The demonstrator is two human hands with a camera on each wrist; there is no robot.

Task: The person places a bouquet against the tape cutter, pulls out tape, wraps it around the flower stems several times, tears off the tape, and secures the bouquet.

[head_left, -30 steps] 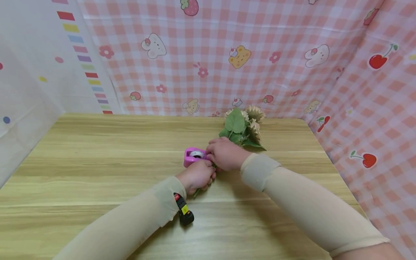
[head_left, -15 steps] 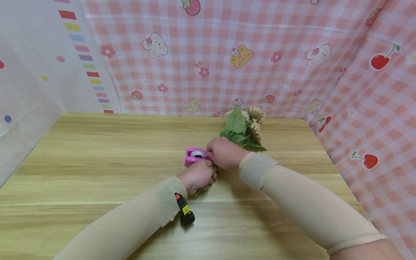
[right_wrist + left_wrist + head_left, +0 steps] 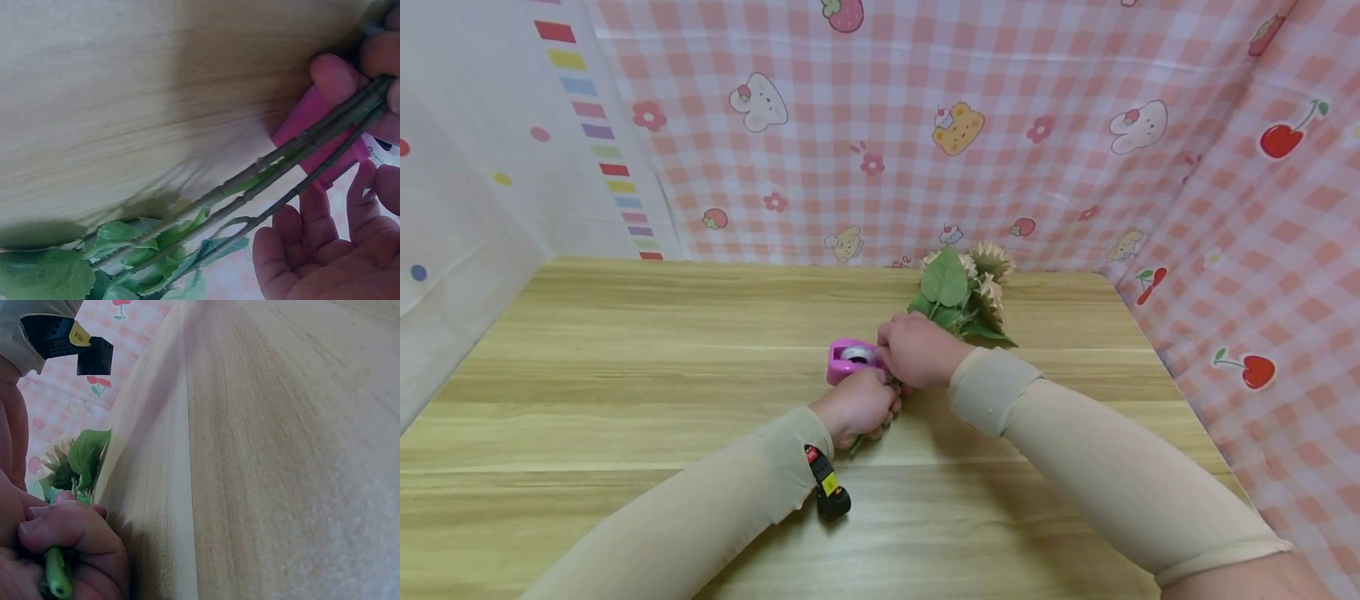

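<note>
A pink tape dispenser with a pale tape roll sits mid-table, beyond my left hand. That hand wraps its fingers round several flower stems; a cut stem end pokes out of the fist. The leaves and beige flower heads extend away to the back right. My right hand is at the dispenser's right end, above the stems, thumb and forefinger together at the tape. In the right wrist view its other fingers are bent beneath the stems; the tape between the fingertips is mostly hidden.
A wooden table carries everything. Pink checked cloth hangs along its back and right side, with white cloth at the left. A black strap is fastened at the left wrist.
The right hand has drawn very slightly toward the left hand. The grip on the stems, the dispenser and the flowers look the same; the head view shifted a little.
</note>
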